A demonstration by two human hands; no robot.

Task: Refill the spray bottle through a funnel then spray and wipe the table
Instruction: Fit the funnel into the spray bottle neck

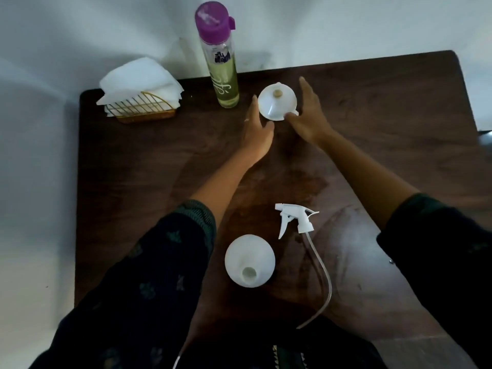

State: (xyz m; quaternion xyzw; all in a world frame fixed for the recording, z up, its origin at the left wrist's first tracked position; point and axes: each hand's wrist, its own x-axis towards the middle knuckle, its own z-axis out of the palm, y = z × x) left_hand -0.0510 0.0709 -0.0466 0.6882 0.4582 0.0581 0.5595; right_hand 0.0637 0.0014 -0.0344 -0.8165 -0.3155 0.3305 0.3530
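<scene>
Your left hand (257, 134) and right hand (308, 117), grips open, flanked the white plastic funnel (275, 103) lying far back on the dark wooden tabletop (386, 115); your right thumb touched its rim. The uncapped white plastic spray bottle (249, 259) stood nearest you.

Dim, flat indoor light, cool grey cast overall. No hard source visible; soft diffuse light, seemingly from above and front. Faint sheen on table (399, 107) at near right, pale washed patch there. Soft shadows only: grey smudge on wall (80, 35) behind tall bottle (221, 57), weak dark pools under hands. White items close to blown out, little surface detail. Dark sleeves (149, 275) crushed to near black, pattern barely readable. Whole frame soft, compression smear, esp. at bottom edge. Wide-angle bend: table edges bowed, tall bottle leaning, corners stretched.
</scene>
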